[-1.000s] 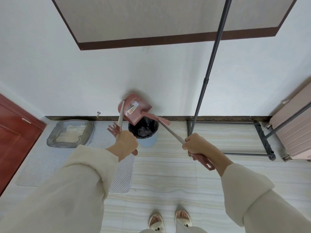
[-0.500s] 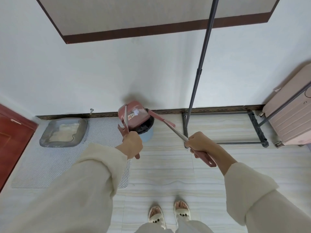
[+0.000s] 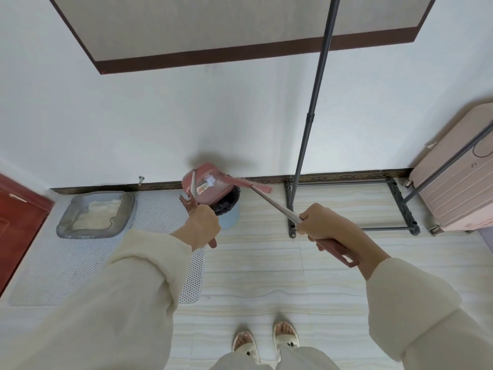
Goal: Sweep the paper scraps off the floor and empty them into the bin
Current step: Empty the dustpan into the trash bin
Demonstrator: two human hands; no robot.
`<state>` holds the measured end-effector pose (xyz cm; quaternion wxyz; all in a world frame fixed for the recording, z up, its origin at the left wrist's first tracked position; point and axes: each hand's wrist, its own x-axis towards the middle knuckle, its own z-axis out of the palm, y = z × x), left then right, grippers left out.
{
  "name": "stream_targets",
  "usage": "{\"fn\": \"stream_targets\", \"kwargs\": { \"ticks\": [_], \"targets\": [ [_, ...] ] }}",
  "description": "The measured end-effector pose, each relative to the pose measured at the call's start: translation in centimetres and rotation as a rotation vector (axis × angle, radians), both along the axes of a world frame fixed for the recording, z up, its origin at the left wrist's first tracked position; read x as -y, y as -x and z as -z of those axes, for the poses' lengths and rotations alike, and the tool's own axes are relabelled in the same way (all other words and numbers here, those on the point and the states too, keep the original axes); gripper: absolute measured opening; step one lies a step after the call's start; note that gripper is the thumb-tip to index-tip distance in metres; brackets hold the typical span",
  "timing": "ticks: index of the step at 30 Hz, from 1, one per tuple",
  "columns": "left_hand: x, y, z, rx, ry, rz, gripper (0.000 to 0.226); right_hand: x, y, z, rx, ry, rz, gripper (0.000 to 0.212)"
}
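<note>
My left hand (image 3: 201, 225) grips the handle of a pink dustpan (image 3: 206, 186). The pan is tipped upside down over a pale blue bin (image 3: 231, 215) lined with a black bag, against the wall's skirting. My right hand (image 3: 321, 225) grips a broom (image 3: 277, 205) by its silver shaft and pink grip. Its pink head reaches across the pan's back, above the bin's rim. No paper scraps show on the floor; the bin's inside is mostly hidden by the pan.
A grey litter tray (image 3: 96, 213) sits on a perforated white mat (image 3: 106, 263) at left, beside a red door (image 3: 16, 225). A dark clothes rack (image 3: 304, 156) stands right of the bin, a pink suitcase (image 3: 458, 180) beyond it. My slippered feet (image 3: 265, 343) stand on pale tiles.
The dustpan has tipped further over the bin and now covers most of its opening. The broom head has risen to the pan's back. Both hands keep their grips.
</note>
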<state>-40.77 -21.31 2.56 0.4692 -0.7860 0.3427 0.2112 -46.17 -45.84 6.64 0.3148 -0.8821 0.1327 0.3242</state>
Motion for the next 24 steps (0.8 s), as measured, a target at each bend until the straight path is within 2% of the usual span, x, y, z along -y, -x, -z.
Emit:
{"fn": "stream_targets", "kwargs": {
  "ticks": [7, 11, 14, 20, 24],
  "targets": [
    [-0.7, 0.0, 0.7, 0.093, 0.152, 0.076, 0.006, -0.4, -0.4, -0.9, -0.006, 0.024, -0.043, 0.016],
    [-1.0, 0.1, 1.3, 0.244, 0.284, 0.107, 0.015, -0.7, -0.4, -1.2, -0.006, -0.013, -0.064, 0.008],
    [-1.5, 0.5, 1.0, 0.396, 0.463, 0.066, 0.018, -1.4, -0.5, -0.6, 0.011, -0.061, -0.034, 0.009],
    [-3.5, 1.2, 1.2, 0.576, 0.665, -0.133, 0.043, -4.5, -0.9, 2.1, 0.018, -0.133, 0.038, 0.021],
    [-5.1, 2.1, 2.3, 0.589, 0.680, -0.128, 0.036, -7.2, -1.3, 3.2, 0.024, -0.148, 0.049, 0.022]
  ]
}}
